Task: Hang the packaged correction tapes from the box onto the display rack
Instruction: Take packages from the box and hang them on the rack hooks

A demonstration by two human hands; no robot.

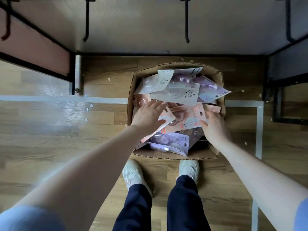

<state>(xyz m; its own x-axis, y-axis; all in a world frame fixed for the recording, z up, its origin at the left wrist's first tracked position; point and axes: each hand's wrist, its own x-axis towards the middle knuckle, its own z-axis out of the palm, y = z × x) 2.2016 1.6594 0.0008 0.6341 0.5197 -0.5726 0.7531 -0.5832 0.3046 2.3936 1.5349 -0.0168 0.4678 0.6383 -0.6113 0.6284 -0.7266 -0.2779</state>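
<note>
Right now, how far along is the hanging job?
Barely started. Done: nothing; the visible rack hooks are bare. In hand: left hand and right hand on pink packets in the box. Left: the whole heap.

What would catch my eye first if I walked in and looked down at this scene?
Probably the open cardboard box on the wooden floor, heaped with pink, purple and white packaged correction tapes. Both hands are in it: the left hand lies with spread fingers on a pink pack, and the right hand grips another pink pack at its edge. Above, bare black hooks jut from the display rack.
</note>
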